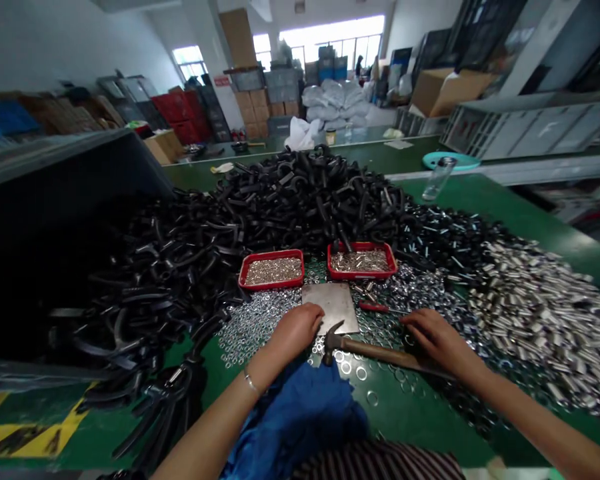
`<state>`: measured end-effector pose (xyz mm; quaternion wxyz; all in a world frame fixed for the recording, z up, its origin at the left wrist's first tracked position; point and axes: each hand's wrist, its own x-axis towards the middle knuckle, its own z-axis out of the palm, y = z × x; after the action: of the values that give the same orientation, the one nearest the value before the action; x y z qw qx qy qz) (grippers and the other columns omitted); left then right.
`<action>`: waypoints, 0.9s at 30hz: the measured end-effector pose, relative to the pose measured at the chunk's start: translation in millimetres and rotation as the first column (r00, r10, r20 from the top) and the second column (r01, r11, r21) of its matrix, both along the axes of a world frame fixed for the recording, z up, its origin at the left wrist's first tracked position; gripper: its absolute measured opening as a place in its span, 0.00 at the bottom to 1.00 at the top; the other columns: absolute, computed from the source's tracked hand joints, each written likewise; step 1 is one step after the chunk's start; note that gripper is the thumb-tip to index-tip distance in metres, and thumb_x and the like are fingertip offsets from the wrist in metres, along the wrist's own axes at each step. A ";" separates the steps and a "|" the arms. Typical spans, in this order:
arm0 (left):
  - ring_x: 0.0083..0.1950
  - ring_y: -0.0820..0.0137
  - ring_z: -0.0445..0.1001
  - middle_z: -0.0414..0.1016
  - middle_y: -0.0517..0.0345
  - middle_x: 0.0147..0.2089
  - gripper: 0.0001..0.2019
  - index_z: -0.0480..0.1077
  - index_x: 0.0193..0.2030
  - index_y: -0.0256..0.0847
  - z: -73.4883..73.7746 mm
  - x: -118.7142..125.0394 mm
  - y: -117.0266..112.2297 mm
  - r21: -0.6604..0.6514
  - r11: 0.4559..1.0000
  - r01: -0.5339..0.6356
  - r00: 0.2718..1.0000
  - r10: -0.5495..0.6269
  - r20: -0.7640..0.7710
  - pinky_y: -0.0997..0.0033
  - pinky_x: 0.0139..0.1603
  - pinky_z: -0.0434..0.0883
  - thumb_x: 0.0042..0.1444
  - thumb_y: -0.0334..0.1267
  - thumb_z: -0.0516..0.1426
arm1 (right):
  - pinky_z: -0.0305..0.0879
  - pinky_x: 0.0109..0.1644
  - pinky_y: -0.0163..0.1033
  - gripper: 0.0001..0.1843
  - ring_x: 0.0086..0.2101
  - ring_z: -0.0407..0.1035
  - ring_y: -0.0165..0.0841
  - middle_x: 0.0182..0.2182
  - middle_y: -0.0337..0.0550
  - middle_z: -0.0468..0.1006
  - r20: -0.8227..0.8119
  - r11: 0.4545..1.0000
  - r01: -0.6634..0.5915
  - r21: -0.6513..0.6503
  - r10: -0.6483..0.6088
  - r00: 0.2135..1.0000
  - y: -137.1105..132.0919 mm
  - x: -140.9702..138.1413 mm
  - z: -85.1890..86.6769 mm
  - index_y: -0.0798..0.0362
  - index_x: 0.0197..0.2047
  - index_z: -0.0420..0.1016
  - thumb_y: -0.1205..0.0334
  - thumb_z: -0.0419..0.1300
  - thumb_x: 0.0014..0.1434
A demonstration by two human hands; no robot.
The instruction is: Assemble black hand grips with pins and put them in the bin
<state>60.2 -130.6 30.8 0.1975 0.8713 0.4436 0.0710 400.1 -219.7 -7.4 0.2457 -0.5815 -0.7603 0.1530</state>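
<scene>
My left hand rests knuckles-up at the near left corner of a flat metal plate, fingers curled under; what they hold is hidden. My right hand lies over the wooden handle of a claw hammer, fingers curled down among loose silver washers. The hammer's head points toward my left hand. Two red trays of small silver parts sit just beyond the plate. A red-handled tool lies right of the plate.
A large heap of black curved parts fills the green table behind and to the left. Silver cylinders pile up at right. A dark bin stands at left. Blue cloth lies near me. A clear bottle stands far right.
</scene>
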 end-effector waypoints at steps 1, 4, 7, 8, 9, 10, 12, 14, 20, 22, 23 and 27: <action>0.48 0.62 0.77 0.79 0.50 0.46 0.12 0.75 0.47 0.39 -3.9 17.6 0.1 -0.003 1.000 0.022 1.000 -0.022 0.017 0.66 0.50 0.71 0.66 0.34 0.50 | 0.70 0.51 0.50 0.14 0.43 0.72 0.41 0.41 0.50 0.78 0.007 1.000 0.018 0.004 -0.018 1.000 8.4 0.5 0.6 0.51 0.46 0.77 0.61 0.51 0.68; 0.48 0.63 0.76 0.78 0.51 0.45 0.12 0.75 0.47 0.39 -15.9 56.3 -8.9 0.019 0.998 0.064 0.994 -0.066 0.082 0.67 0.50 0.71 0.66 0.35 0.51 | 0.69 0.52 0.44 0.14 0.45 0.73 0.38 0.42 0.49 0.78 0.096 0.999 0.004 -0.032 -0.001 0.995 44.8 -18.0 2.5 0.51 0.47 0.77 0.64 0.51 0.68; 0.47 0.64 0.76 0.78 0.52 0.45 0.11 0.74 0.47 0.40 -24.2 55.9 -20.4 0.075 0.996 0.042 0.988 -0.053 0.146 0.67 0.52 0.70 0.67 0.36 0.51 | 0.70 0.50 0.40 0.13 0.46 0.74 0.37 0.48 0.49 0.77 0.228 0.995 0.057 -0.080 -0.037 0.973 84.6 -54.1 -1.6 0.51 0.51 0.76 0.64 0.53 0.68; 0.47 0.65 0.76 0.77 0.52 0.44 0.11 0.74 0.47 0.40 -25.8 45.2 -22.4 0.086 0.996 0.001 0.988 -0.014 0.154 0.67 0.52 0.70 0.67 0.36 0.51 | 0.70 0.48 0.41 0.14 0.45 0.75 0.39 0.49 0.52 0.76 0.251 0.993 0.090 -0.082 -0.066 0.966 95.1 -65.8 -4.8 0.52 0.52 0.75 0.63 0.52 0.68; 0.47 0.65 0.75 0.77 0.52 0.44 0.11 0.74 0.47 0.40 -26.7 29.8 -23.6 0.094 0.993 -0.065 0.987 0.050 0.151 0.67 0.52 0.70 0.67 0.36 0.51 | 0.71 0.45 0.43 0.14 0.44 0.75 0.42 0.51 0.55 0.75 0.260 0.990 0.118 -0.082 -0.093 0.961 103.5 -75.8 -8.5 0.54 0.53 0.74 0.63 0.52 0.68; 0.47 0.65 0.75 0.77 0.52 0.44 0.11 0.74 0.47 0.40 -27.1 11.1 -24.1 0.105 0.983 -0.150 0.981 0.135 0.138 0.66 0.52 0.70 0.67 0.36 0.51 | 0.71 0.43 0.46 0.14 0.43 0.76 0.45 0.51 0.59 0.74 0.260 0.987 0.140 -0.080 -0.115 0.959 109.9 -83.5 -12.5 0.56 0.52 0.73 0.63 0.51 0.68; 0.47 0.64 0.75 0.77 0.51 0.44 0.11 0.74 0.47 0.39 -27.3 -29.7 -24.5 0.143 0.932 -0.333 0.942 0.324 0.085 0.65 0.53 0.69 0.67 0.35 0.51 | 0.71 0.41 0.49 0.14 0.41 0.76 0.49 0.49 0.64 0.73 0.258 0.982 0.168 -0.086 -0.141 0.956 118.1 -91.2 -20.1 0.59 0.49 0.73 0.63 0.51 0.67; 0.48 0.64 0.74 0.76 0.51 0.44 0.11 0.74 0.47 0.39 -28.3 -62.8 -24.9 0.190 0.886 -0.423 0.902 0.432 -0.005 0.65 0.54 0.69 0.67 0.34 0.50 | 0.70 0.42 0.51 0.13 0.42 0.76 0.51 0.48 0.65 0.74 0.234 0.982 0.163 -0.097 -0.137 0.963 122.9 -90.1 -25.1 0.59 0.48 0.73 0.63 0.52 0.66; 0.44 0.62 0.73 0.72 0.50 0.41 0.09 0.74 0.43 0.39 -41.1 -70.8 -21.4 0.277 0.913 -0.301 0.869 0.382 -0.315 0.64 0.49 0.68 0.65 0.31 0.51 | 0.66 0.56 0.46 0.14 0.52 0.71 0.44 0.51 0.56 0.76 0.045 0.992 0.072 -0.101 -0.068 0.997 126.6 -65.4 -16.9 0.56 0.52 0.70 0.63 0.53 0.66; 0.42 0.61 0.72 0.72 0.49 0.40 0.10 0.73 0.40 0.38 -45.8 -63.8 -20.0 0.309 0.911 -0.272 0.867 0.371 -0.333 0.63 0.48 0.68 0.65 0.29 0.49 | 0.70 0.50 0.44 0.14 0.45 0.76 0.40 0.43 0.50 0.80 -0.013 0.991 0.077 -0.112 -0.079 0.997 125.2 -58.0 -10.8 0.54 0.52 0.69 0.61 0.50 0.68; 0.42 0.61 0.72 0.72 0.49 0.39 0.11 0.72 0.39 0.38 -47.9 -62.4 -19.5 0.319 0.908 -0.271 0.872 0.372 -0.318 0.62 0.48 0.68 0.64 0.29 0.49 | 0.72 0.45 0.42 0.14 0.39 0.77 0.38 0.38 0.47 0.80 -0.038 0.989 0.082 -0.121 -0.087 0.995 124.6 -55.1 -8.3 0.53 0.52 0.69 0.59 0.48 0.69; 0.43 0.62 0.73 0.72 0.51 0.40 0.09 0.71 0.41 0.40 -53.5 -69.8 -18.4 0.273 0.894 -0.355 0.915 0.392 -0.093 0.61 0.49 0.69 0.64 0.33 0.49 | 0.69 0.36 0.39 0.07 0.27 0.73 0.34 0.29 0.41 0.77 -0.122 0.988 0.070 -0.135 -0.086 0.989 123.6 -49.5 -3.6 0.51 0.43 0.67 0.59 0.49 0.68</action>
<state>-9.6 -149.1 -22.6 0.0357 0.7903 0.6036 0.0994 350.6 -96.0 -11.0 0.2608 -0.6148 -0.7081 0.2295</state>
